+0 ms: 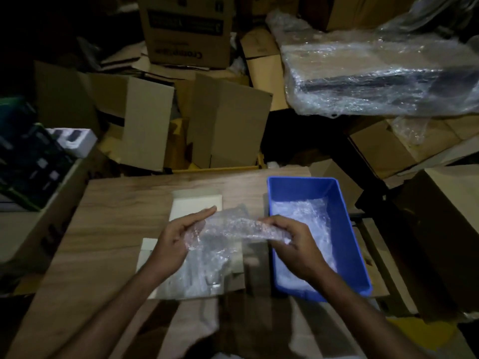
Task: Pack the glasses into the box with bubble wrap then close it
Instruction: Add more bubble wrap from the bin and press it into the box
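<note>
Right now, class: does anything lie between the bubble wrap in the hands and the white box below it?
Nothing visible does. The left hand and right hand hold the bubble wrap directly above the open white box, which already holds wrapped contents.

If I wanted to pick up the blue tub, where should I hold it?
Probably by the two long rims of the blue tub, one hand from each side. It is open on top, long and narrow, with a lip along the rim, and bubble wrap lies inside.
</note>
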A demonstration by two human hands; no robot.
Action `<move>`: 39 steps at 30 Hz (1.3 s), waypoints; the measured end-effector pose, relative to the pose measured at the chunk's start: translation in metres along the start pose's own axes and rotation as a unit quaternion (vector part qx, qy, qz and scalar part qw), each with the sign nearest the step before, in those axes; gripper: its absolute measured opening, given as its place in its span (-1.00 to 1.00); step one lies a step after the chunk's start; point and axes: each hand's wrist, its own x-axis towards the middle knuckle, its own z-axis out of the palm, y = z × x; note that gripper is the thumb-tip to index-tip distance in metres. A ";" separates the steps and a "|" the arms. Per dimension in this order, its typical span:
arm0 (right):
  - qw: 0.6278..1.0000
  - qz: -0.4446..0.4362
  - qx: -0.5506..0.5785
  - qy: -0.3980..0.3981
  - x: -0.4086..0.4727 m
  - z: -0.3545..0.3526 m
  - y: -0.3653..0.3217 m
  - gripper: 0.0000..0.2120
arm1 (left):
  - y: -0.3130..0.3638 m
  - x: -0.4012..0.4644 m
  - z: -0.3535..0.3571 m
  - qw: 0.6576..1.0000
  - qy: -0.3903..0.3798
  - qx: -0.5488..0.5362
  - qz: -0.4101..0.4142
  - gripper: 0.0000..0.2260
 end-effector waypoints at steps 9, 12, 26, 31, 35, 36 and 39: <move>0.745 0.373 0.552 -0.029 0.039 0.066 -0.021 -0.66 | -0.015 -0.020 -0.034 0.936 0.128 -0.223 -0.242 -0.74; 0.711 0.399 0.578 -0.038 0.020 0.093 -0.020 -0.34 | -0.025 -0.023 -0.034 0.903 0.208 -0.226 -0.300 -0.74; 0.956 0.256 0.135 0.042 -0.011 0.129 0.013 -0.57 | -0.070 -0.074 -0.063 0.879 0.196 -0.212 -0.379 -0.71; 0.963 0.256 0.081 -0.023 -0.013 0.117 0.009 -0.48 | -0.054 -0.083 -0.072 0.946 0.200 -0.115 -0.226 -0.61; 0.970 0.232 -0.030 -0.057 -0.009 0.112 -0.002 -0.32 | -0.042 -0.092 -0.094 0.962 0.064 -0.153 -0.219 -0.61; 0.973 0.216 -0.055 -0.059 -0.007 0.113 -0.006 -0.33 | -0.041 -0.094 -0.097 0.963 0.032 -0.148 -0.222 -0.60; 0.971 0.171 -0.154 -0.064 -0.004 0.114 -0.013 -0.44 | -0.039 -0.092 -0.094 0.978 -0.010 0.024 -0.208 -0.44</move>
